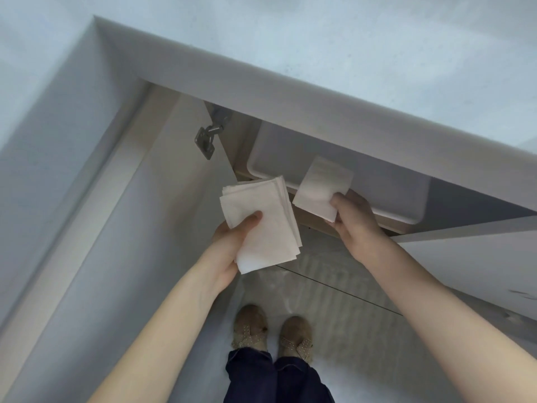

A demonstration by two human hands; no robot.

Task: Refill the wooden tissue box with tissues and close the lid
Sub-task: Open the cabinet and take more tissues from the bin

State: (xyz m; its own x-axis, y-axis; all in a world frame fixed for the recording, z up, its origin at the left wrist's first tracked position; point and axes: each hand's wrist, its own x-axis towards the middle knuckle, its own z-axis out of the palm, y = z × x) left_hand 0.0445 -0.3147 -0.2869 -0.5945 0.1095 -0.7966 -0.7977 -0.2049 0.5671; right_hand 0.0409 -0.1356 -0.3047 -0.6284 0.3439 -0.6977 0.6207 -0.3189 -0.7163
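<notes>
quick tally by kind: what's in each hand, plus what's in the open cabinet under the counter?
Tissue stacks: 2, one in the left hand (larger stack), one in the right hand (smaller stack)
White plastic bins in the cabinet: 1
Door hinges: 1
Total: 4
</notes>
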